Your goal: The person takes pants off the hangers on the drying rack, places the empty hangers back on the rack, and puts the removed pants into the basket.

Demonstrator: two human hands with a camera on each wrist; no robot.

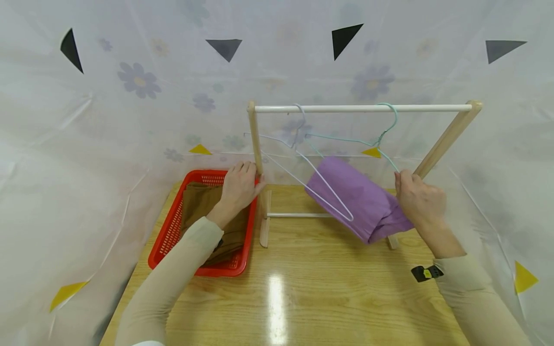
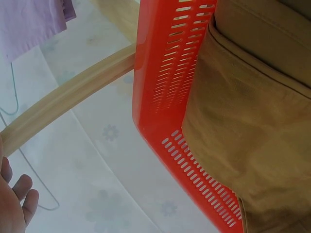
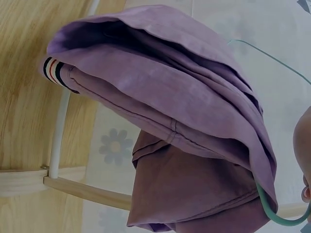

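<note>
My left hand (image 1: 239, 190) grips the left wooden post (image 1: 254, 139) of a small clothes rack, its thumb across the post, beside a red basket (image 1: 250, 240). With my right hand (image 1: 421, 197) I pinch the right shoulder of a mint-green wire hanger (image 1: 388, 159), hooked on the rack's white top bar (image 1: 337, 109). A folded purple garment (image 1: 363, 206) hangs from this hanger, tilted down to the right; a striped tab (image 3: 57, 73) shows at its edge in the right wrist view. A white wire hanger (image 1: 304, 117), bare, hangs on the bar to the left, partly in front of the garment.
Folded brown cloth (image 2: 252, 121) lies in the red basket at the left. The rack stands at the back of the wooden table (image 1: 329, 288), with a low white crossbar (image 1: 298, 215). Behind it hangs a flower-patterned sheet (image 1: 277, 62).
</note>
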